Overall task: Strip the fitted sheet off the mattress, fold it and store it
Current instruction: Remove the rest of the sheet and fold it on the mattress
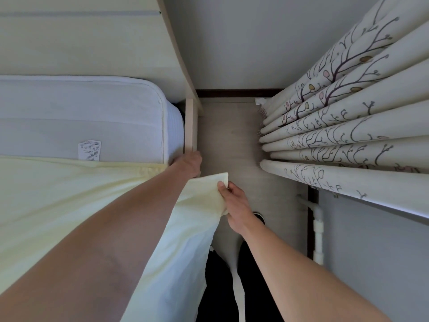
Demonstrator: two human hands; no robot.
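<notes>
Sheet half off the bed

Your mattress (81, 117) lies bare beyond your hands. The yellow sheet (69, 205) covers the near part. Your left hand (188, 162) reaches down at the mattress edge; its fingers are hidden. Your right hand (236, 205) pinches the loose corner beside it.

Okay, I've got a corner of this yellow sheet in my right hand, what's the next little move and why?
Probably draw the fitted sheet further down the mattress: its head end is already bare, the right hand pinches a freed corner, and the left hand sits at the edge where the sheet's hem crosses.
</notes>
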